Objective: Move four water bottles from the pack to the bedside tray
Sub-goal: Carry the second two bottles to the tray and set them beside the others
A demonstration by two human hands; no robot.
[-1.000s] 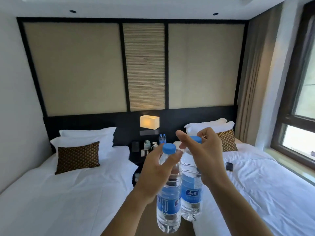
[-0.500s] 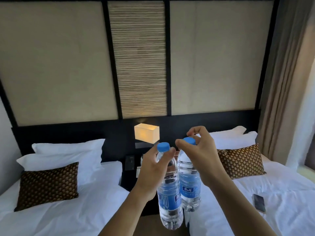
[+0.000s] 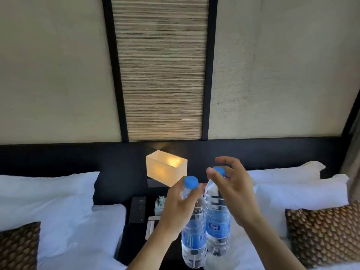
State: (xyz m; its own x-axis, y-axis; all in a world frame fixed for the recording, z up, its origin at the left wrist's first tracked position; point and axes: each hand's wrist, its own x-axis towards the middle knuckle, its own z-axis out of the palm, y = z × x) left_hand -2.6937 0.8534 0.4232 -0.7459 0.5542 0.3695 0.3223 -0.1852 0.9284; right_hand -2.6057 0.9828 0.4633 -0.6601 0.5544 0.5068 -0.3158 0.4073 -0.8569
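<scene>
I hold two clear water bottles with blue caps and blue labels, side by side and upright, in front of the dark bedside table [image 3: 120,193]. My left hand [image 3: 175,209] grips the neck of the left bottle [image 3: 193,238]. My right hand [image 3: 233,191] pinches the neck of the right bottle [image 3: 217,227] just under its cap. The two bottles hang touching or nearly touching. The tray and the bottles that stood on it are hidden behind my hands. The pack is not in view.
A lit box lamp [image 3: 166,168] sits on the headboard wall above the table. On the table lie a black remote [image 3: 137,209], a small white item [image 3: 160,204] and a white card [image 3: 151,227]. White beds with pillows and patterned cushions [image 3: 321,232] flank the table.
I have come much closer to the bedside table between the beds, and both bottles have travelled forward with me. My grips on the two bottle necks are the same.
</scene>
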